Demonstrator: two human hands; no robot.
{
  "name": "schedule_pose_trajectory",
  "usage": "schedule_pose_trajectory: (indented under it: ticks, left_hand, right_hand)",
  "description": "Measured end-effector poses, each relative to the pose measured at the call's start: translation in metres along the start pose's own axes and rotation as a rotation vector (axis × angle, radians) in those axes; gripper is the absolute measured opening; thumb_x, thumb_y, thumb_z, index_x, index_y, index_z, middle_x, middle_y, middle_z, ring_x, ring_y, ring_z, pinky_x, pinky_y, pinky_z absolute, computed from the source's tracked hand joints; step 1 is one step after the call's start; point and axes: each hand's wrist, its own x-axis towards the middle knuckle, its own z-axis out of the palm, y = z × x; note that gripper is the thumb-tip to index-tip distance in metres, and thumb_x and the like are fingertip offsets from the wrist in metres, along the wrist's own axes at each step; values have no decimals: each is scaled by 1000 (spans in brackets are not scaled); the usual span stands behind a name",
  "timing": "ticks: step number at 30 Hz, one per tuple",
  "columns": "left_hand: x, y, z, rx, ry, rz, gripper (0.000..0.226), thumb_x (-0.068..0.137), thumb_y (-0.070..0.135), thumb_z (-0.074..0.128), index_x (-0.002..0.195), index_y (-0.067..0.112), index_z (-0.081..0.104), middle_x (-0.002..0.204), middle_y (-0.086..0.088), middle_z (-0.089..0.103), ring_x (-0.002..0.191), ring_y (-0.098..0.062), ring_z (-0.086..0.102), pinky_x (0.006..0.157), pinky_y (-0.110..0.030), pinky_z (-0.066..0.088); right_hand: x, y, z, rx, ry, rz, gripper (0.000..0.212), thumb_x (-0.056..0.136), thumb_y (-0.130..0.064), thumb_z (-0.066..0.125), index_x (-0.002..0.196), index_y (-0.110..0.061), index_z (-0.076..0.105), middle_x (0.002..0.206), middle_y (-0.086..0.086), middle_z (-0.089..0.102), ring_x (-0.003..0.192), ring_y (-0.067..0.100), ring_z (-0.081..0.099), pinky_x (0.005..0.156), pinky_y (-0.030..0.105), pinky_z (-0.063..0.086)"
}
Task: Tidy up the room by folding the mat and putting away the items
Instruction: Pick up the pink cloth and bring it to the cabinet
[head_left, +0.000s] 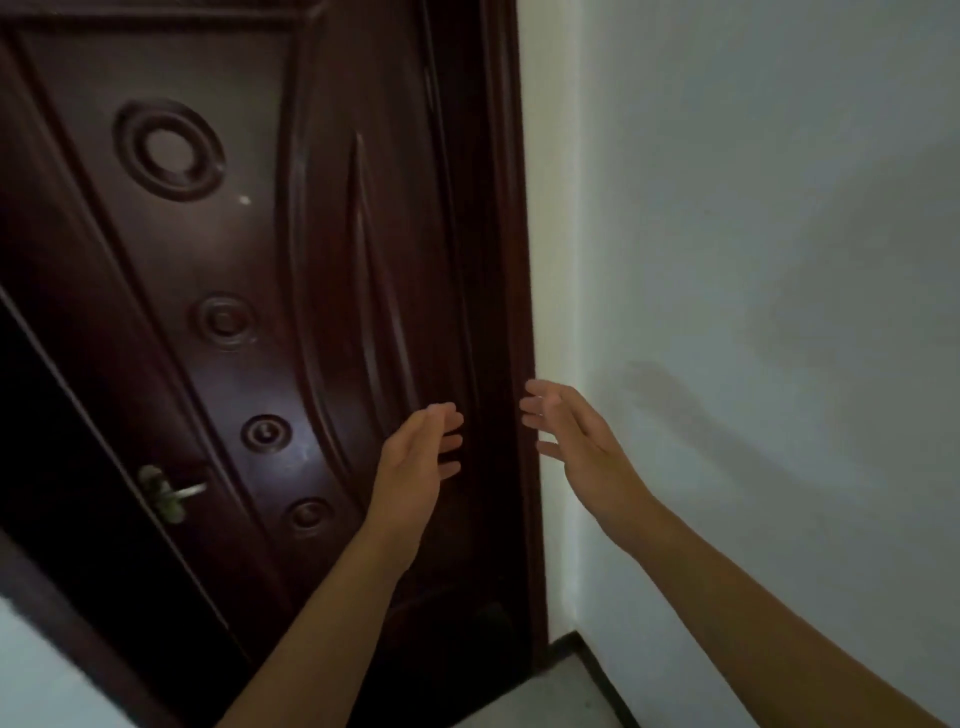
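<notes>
A: Hands?
B: Left hand (415, 457) and right hand (576, 441) both released, fingers straight, palms facing each other, holding nothing, lower centre.
A: Mat?
B: Out of frame. Dark glossy door (234, 234) with raised rings fills the left, metal handle (171, 491) lower left, plain white wall (753, 260) on the right.

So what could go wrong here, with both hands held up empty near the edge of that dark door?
1. The left hand and right hand hover open beside the edge of the door by the wall; if the door swings, fingers might get pinched there.
2. Neither hand is on the handle, so the door seems uncontrolled.
3. The scene is dim, so misjudging the edge looks possible.
</notes>
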Motion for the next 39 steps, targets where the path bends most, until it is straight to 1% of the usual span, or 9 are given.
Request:
schedule_pose_trajectory:
  ticks: [2,4,7,10,17,21,24,30,39]
  left_hand:
    - [-23,25,-25,-36,90,5,31,107,37,38,114,24,66,120,-2,71,111,-18,66,94,-40,54]
    - [-42,44,-48,-47,146,30,34,107,39,36,115,23,65,121,-4,71,111,-18,66,92,-40,54]
    - [-69,67,-83,-60,271,77,37,105,43,38,114,22,67,118,-5,73,110,-19,68,91,-42,55]
    - [-100,87,-116,-28,363,125,38,105,43,37,119,22,66,118,-2,73,113,-17,68,93,-39,56]
    - [-185,122,-200,6,612,174,42,106,43,33,124,19,63,118,-1,72,109,-17,68,85,-31,56]
    - [-250,137,-254,28,762,174,42,105,45,35,120,20,66,116,1,74,109,-20,69,96,-44,55]
    - [-310,152,-300,20,886,198,41,104,45,38,118,19,67,115,0,74,110,-22,69,97,-48,55]
    - [-438,186,-374,72,1078,225,43,106,41,35,123,14,63,121,-7,71,112,-24,67,96,-47,55]
    - [-655,206,-445,234,1368,223,49,104,52,31,127,21,61,123,2,69,111,-17,66,96,-41,55]
  right_hand:
    - [-8,-31,15,46,-85,-51,48,93,-58,32,133,-39,50,131,-13,59,122,2,56,109,29,45]
    - [-12,-53,28,97,-135,-98,40,94,-57,32,127,-44,50,130,-15,60,121,-1,57,106,27,45]
    - [-16,-80,54,196,-199,-126,34,102,-47,34,128,-38,53,130,-8,61,122,3,58,109,33,45]
    - [-25,-98,88,296,-261,-126,45,93,-54,37,128,-33,56,130,-3,63,122,8,59,111,40,44]
    - [-67,-124,179,431,-443,-101,35,104,-40,37,128,-27,60,126,-2,67,118,8,62,110,39,45]
    - [-104,-148,239,451,-562,-103,35,106,-36,35,129,-25,58,126,0,66,118,9,62,106,34,47]
    - [-147,-177,292,519,-654,-113,34,105,-36,34,125,-26,59,125,3,67,119,14,62,105,36,47]
    - [-262,-227,389,603,-876,-105,35,105,-41,36,124,-27,62,121,0,70,115,11,66,106,40,47]
    - [-468,-301,506,649,-1267,-137,53,91,-61,37,126,-29,59,126,0,67,119,13,63,108,44,46]
